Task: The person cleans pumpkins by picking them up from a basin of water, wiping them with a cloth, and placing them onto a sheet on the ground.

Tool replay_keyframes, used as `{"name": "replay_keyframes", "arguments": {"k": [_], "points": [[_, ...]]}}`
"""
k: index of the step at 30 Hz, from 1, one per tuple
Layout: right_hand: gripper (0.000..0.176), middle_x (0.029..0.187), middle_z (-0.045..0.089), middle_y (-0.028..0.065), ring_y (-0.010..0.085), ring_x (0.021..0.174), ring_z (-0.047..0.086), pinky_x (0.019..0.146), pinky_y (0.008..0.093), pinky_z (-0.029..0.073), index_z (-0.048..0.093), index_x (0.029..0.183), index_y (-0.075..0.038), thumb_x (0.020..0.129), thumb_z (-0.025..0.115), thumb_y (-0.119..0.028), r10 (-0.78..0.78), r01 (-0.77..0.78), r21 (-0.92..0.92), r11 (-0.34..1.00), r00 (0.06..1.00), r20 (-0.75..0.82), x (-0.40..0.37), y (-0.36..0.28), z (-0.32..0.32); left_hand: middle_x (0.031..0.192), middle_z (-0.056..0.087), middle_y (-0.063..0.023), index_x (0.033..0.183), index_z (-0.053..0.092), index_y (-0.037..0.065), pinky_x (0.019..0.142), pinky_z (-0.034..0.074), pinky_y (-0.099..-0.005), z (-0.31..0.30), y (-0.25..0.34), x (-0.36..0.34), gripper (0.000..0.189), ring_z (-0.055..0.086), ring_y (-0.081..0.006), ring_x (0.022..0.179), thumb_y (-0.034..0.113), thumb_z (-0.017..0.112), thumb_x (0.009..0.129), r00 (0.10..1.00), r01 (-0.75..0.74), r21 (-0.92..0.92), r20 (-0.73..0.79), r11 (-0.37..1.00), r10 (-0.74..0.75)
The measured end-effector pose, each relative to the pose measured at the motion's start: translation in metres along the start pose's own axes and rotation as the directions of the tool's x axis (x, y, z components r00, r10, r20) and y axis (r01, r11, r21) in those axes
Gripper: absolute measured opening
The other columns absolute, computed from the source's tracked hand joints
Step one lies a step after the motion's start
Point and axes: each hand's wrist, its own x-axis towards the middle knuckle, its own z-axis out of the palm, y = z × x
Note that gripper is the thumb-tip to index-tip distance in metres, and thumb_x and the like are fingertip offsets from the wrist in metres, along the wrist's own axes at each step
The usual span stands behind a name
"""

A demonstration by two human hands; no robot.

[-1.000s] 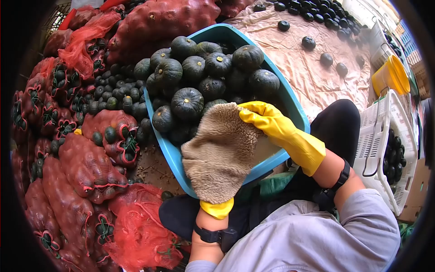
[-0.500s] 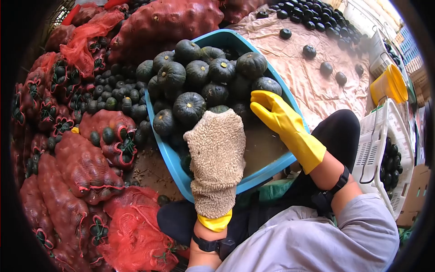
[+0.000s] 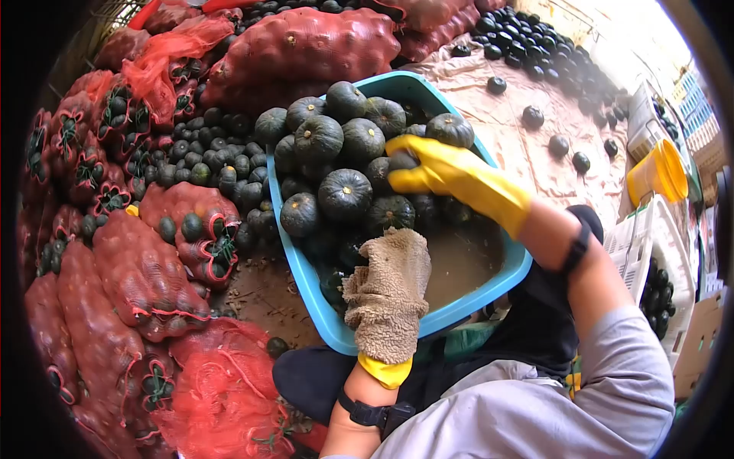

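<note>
A blue tub [image 3: 310, 302] holds murky water and a heap of dark green pumpkins [image 3: 345, 194]. My left hand [image 3: 390, 283], in a yellow glove under a beige fleecy cloth mitt, is low over the near side of the tub, just below a pumpkin [image 3: 391, 214]. Its fingers are hidden by the mitt. My right hand [image 3: 436, 168], in a yellow rubber glove, reaches over the heap with its fingers curled round a dark green pumpkin [image 3: 403, 161], which is partly covered by the glove.
Red mesh sacks [image 3: 145, 268] of pumpkins lie at the left and behind the tub. Loose small pumpkins [image 3: 200, 174] lie between them. At the right are a pinkish sheet [image 3: 516, 141] with scattered pumpkins, a yellow bucket [image 3: 656, 176] and a white crate [image 3: 623, 249].
My right hand has moved left over the heap and closed round a pumpkin. The mitt on my left hand has drawn lower and back from the heap. The view has shifted slightly.
</note>
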Motion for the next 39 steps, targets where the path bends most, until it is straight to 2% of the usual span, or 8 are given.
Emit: {"name": "replay_keyframes", "arguments": {"k": [12,15,17,19,25,27,32,39], "points": [[0.074,0.135,0.068,0.0261,0.0394,0.124,0.067,0.105,0.0465,0.054,0.070,0.136,-0.005,0.072,0.092,-0.036,0.472,-0.048,-0.722,0.690,0.786,0.398,-0.102,0.066,0.134,0.137,0.057,-0.0120,0.141,0.052,0.023,0.089,0.050,-0.0619,-0.019,0.026,0.004,0.074,0.069,-0.0415,0.112,0.020,0.082,0.073,0.981,-0.001,-0.065,0.195,0.998,0.014],[0.077,0.137,0.070,0.0210,0.0379,0.129,0.066,0.102,0.0446,0.056,0.072,0.138,-0.009,0.070,0.095,-0.038,0.254,-0.078,-0.362,0.929,0.846,0.468,-0.101,0.091,0.118,0.133,0.060,-0.0122,0.140,0.056,0.020,0.092,0.050,-0.0583,-0.009,0.026,0.002,0.070,0.068,-0.0405,0.117,0.015,0.080,0.075,0.990,0.016,-0.252,0.139,0.968,0.020],[0.085,0.138,0.069,0.0176,0.0332,0.132,0.065,0.111,0.0418,0.051,0.059,0.153,-0.009,0.078,0.094,-0.031,0.359,-0.648,0.442,0.620,0.735,0.575,-0.107,0.093,0.094,0.125,0.063,-0.0133,0.135,0.061,0.014,0.094,0.051,-0.0523,0.020,0.019,0.006,0.059,0.068,-0.0399,0.116,0.007,0.076,0.078,0.996,-0.049,-0.545,-0.086,0.837,0.003],[0.075,0.144,0.066,0.0135,0.0266,0.132,0.064,0.114,0.0415,0.049,0.058,0.152,-0.007,0.084,0.090,-0.012,-0.581,0.546,0.243,0.802,0.807,0.104,-0.110,0.130,0.081,0.121,0.066,-0.0143,0.131,0.064,0.009,0.097,0.051,-0.0478,0.031,0.015,0.005,0.051,0.067,-0.0393,0.117,0.002,0.073,0.081,0.973,-0.124,-0.686,-0.226,0.717,-0.048],[0.057,0.155,0.057,0.0133,0.0233,0.145,0.053,0.121,0.0420,0.044,0.061,0.149,-0.010,0.095,0.081,-0.012,0.093,-0.272,0.919,0.286,0.962,0.256,-0.129,0.033,0.074,0.130,0.067,-0.0164,0.135,0.063,0.005,0.114,0.042,-0.0473,-0.007,0.010,0.020,0.050,0.060,-0.0361,0.128,0.010,0.073,0.086,0.965,-0.110,-0.198,-0.255,0.974,0.057],[0.057,0.149,0.059,0.0202,0.0381,0.141,0.056,0.121,0.0517,0.041,0.064,0.143,-0.011,0.092,0.085,-0.025,-0.310,0.410,0.230,0.883,0.876,-0.370,-0.144,0.006,0.121,0.133,0.066,-0.0157,0.142,0.056,0.004,0.118,0.041,-0.0475,-0.002,0.018,0.013,0.059,0.058,-0.0320,0.134,0.020,0.074,0.089,0.973,-0.103,0.086,-0.199,0.991,0.118],[0.052,0.146,0.059,0.0212,0.0413,0.138,0.055,0.119,0.0483,0.044,0.064,0.136,-0.009,0.090,0.085,-0.023,0.105,0.135,0.373,0.918,0.824,-0.557,-0.096,0.019,0.136,0.138,0.064,-0.0173,0.156,0.040,0.000,0.113,0.047,-0.0421,-0.036,0.056,-0.009,0.079,0.066,-0.0323,0.126,0.034,0.076,0.095,0.990,-0.136,0.363,0.031,0.922,0.135],[0.051,0.142,0.061,0.0208,0.0430,0.135,0.056,0.115,0.0507,0.045,0.065,0.134,-0.010,0.088,0.085,-0.018,-0.189,0.338,0.123,0.933,0.753,-0.630,-0.099,0.021,0.142,0.148,0.056,-0.0155,0.161,0.035,0.003,0.120,0.043,-0.0443,-0.003,0.033,0.007,0.066,0.056,-0.0290,0.137,0.021,0.065,0.105,0.978,-0.042,-0.765,-0.163,0.643,-0.129]]}}
